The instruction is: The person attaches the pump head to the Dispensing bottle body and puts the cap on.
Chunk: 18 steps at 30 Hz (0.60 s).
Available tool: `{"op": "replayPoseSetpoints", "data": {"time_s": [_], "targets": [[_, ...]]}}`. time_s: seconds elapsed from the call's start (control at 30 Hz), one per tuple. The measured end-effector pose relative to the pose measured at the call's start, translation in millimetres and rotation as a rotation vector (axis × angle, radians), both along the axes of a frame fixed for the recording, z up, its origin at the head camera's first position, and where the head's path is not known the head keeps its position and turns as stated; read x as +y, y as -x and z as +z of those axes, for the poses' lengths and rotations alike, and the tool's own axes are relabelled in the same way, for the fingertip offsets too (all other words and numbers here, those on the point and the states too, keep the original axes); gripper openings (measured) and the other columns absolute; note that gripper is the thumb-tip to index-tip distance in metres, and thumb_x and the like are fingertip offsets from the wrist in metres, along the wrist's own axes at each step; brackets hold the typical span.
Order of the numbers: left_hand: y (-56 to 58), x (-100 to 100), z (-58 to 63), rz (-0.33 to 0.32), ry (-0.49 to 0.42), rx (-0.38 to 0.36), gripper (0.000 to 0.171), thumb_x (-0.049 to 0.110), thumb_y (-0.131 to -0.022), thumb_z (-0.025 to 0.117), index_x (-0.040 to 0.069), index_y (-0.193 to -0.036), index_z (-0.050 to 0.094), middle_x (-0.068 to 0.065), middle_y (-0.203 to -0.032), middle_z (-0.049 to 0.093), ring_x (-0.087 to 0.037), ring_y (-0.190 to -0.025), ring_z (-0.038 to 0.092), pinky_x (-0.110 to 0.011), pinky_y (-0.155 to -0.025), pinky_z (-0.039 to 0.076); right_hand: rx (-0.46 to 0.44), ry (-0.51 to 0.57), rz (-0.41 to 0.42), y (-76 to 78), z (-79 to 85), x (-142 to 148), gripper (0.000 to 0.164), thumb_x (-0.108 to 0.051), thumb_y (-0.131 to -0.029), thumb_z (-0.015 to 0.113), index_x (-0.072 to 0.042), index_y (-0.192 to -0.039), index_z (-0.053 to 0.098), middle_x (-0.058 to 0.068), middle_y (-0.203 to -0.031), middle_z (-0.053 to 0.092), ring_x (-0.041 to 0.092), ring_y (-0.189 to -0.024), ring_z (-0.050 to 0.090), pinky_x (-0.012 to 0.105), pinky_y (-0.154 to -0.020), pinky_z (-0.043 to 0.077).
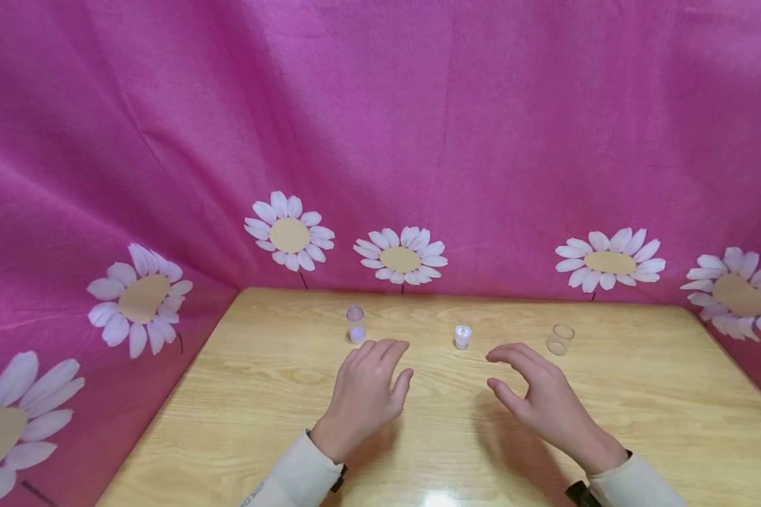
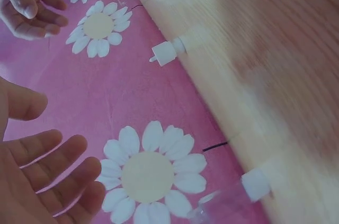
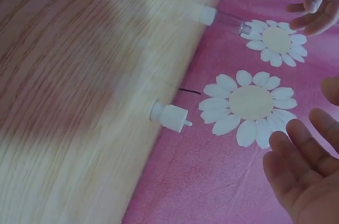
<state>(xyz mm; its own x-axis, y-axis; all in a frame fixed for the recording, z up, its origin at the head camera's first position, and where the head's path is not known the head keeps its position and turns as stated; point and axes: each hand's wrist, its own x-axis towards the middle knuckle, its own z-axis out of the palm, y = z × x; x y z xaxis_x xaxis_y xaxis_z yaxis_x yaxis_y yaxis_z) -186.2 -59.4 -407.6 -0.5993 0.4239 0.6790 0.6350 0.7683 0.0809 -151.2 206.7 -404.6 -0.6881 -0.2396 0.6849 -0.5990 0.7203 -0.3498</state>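
My left hand [image 1: 366, 384] and right hand [image 1: 548, 405] hover over the wooden table with fingers spread in a loose curve, and neither holds anything. Just beyond the left fingertips stands a small transparent bottle [image 1: 355, 314] with a whitish lower part [image 2: 256, 184]. Between the hands and farther back is a small white nozzle piece [image 1: 462, 336], upright, with a thin tip [image 3: 188, 123] on top in the right wrist view. A clear, open-topped cylindrical cap [image 1: 560, 339] stands behind the right hand.
The light wooden table [image 1: 241, 415] ends at a pink cloth [image 1: 380, 141] printed with white daisies, which hangs along the back and both sides. Dark bands [image 1: 582, 494] show at the wrists, by the pale sleeves. A bright reflection lies at the near edge.
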Motion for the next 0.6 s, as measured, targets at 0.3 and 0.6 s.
{"op": "replayPoseSetpoints", "data": {"time_s": [0.3, 0.6], "targets": [[7.3, 4.2, 1.9, 0.028, -0.077, -0.135, 0.031, 0.028, -0.087, 0.073, 0.012, -0.114, 0.071, 0.000, -0.110, 0.074, -0.017, -0.089, 0.068, -0.031, -0.076, 0.056, -0.030, -0.017, 0.004, 3.5, -1.0, 0.3, 0.035, 0.000, -0.073, 0.081, -0.007, -0.106, 0.068, -0.003, -0.103, 0.070, 0.012, -0.095, 0.063, 0.007, -0.085, 0.042], [9.6, 0.5, 2.2, 0.038, -0.087, -0.159, 0.038, 0.038, -0.086, 0.075, 0.011, -0.112, 0.072, -0.001, -0.112, 0.073, -0.018, -0.097, 0.069, -0.034, -0.081, 0.057, -0.048, -0.023, -0.003, 2.7, -3.8, 1.7, 0.034, -0.002, -0.074, 0.080, -0.008, -0.106, 0.068, -0.002, -0.102, 0.071, 0.015, -0.094, 0.065, 0.009, -0.084, 0.043]]}}
